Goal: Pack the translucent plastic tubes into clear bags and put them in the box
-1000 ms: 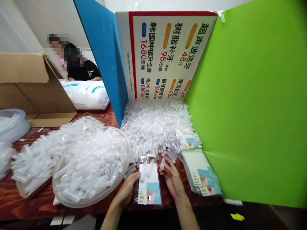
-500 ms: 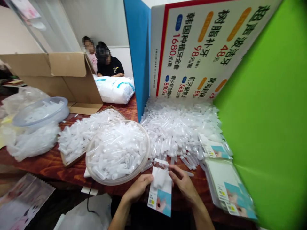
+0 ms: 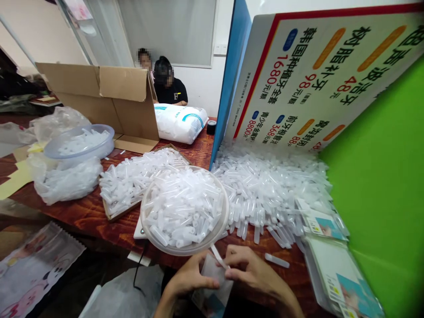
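Observation:
My left hand [image 3: 188, 276] grips a small clear packet [image 3: 225, 289] low in front of me, its thumb across the front. A white and blue card shows dimly inside the packet. A narrow white strip [image 3: 217, 254] sticks up from the packet's top end. My right hand [image 3: 250, 269] is closed at that end, thumb and fingers pinching the strip. Just beyond the hands stands a round tub [image 3: 145, 232] heaped with short white translucent tubes [image 3: 185, 203]. One loose tube [image 3: 277, 260] lies on the table to the right of my right hand.
A tube pile [image 3: 265, 185] lies against the printed board [image 3: 285, 79] and green panel [image 3: 380, 176]. Stacked packets [image 3: 334, 269] sit at right. Leftward are a tray of tubes [image 3: 132, 176], a bluish basin [image 3: 54, 152], plastic bags [image 3: 66, 181] and a cardboard box [image 3: 129, 110]. Two people sit behind.
The packet, earlier upright between both hands, is now lower and tilted. My right hand has closed on the white strip at its top. The camera view has turned left.

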Tool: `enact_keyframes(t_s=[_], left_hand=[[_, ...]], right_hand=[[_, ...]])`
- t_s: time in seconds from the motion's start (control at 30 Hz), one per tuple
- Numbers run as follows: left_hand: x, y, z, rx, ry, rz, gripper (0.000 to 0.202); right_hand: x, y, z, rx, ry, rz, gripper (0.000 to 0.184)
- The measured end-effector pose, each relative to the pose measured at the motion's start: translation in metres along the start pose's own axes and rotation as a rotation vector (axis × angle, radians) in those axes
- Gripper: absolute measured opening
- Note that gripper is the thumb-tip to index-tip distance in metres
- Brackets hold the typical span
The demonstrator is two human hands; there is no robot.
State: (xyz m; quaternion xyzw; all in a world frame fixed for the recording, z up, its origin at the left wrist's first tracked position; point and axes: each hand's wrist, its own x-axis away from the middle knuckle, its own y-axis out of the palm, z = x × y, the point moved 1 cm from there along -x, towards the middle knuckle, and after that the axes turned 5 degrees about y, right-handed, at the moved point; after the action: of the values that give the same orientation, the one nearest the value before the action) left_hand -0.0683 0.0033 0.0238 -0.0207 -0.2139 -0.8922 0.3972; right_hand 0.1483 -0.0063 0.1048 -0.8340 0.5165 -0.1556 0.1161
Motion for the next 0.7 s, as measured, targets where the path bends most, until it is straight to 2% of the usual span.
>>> enact_keyframes(t_s=[0.07,0.13,0.17,0.23,0.3,0.4,0.47,0.53,0.57,0.6,0.63,0.7], left_hand=[[0.006,0.001,0.005,0.046,0.043,-0.011,0.069],[0.011,0.004,0.01,0.073,0.116,-0.011,0.077],[0.012,0.006,0.011,0.08,0.144,0.0,0.079],[0.013,0.007,0.009,0.082,0.154,0.049,0.079],[0.013,0.006,0.002,0.069,0.125,0.131,0.077],[0.012,0.006,-0.011,0.026,0.078,0.226,0.076],[0.011,0.009,-0.018,0.017,0.055,0.203,0.074],[0.007,0.016,-0.022,0.01,0.015,0.135,0.072],[0.003,0.021,-0.023,0.001,-0.017,0.089,0.071],[-0.002,0.027,-0.024,-0.017,-0.055,0.037,0.069],[-0.009,0.034,-0.024,-0.049,-0.089,-0.022,0.066],[-0.029,0.054,-0.027,-0.135,-0.167,-0.189,0.06]], right_hand=[[-0.014,-0.015,-0.024,0.065,-0.061,0.061,0.022],[-0.04,-0.024,-0.04,0.219,-0.129,0.1,0.019],[-0.057,-0.024,-0.045,0.326,-0.159,0.053,0.017],[-0.093,-0.014,-0.045,0.522,-0.194,-0.149,0.024],[-0.123,-0.001,-0.04,0.572,-0.196,-0.262,0.028],[-0.139,0.001,-0.034,0.514,-0.194,-0.228,0.025],[-0.122,-0.017,-0.031,0.457,-0.188,-0.107,0.016],[-0.081,-0.044,-0.023,0.31,-0.161,0.17,0.007],[-0.052,-0.057,-0.016,0.226,-0.138,0.34,0.01],[-0.019,-0.067,-0.006,0.048,-0.119,0.59,0.011],[0.017,-0.073,0.005,-0.043,-0.089,0.766,0.014],[0.085,-0.069,0.033,-0.11,-0.03,0.935,0.019]])
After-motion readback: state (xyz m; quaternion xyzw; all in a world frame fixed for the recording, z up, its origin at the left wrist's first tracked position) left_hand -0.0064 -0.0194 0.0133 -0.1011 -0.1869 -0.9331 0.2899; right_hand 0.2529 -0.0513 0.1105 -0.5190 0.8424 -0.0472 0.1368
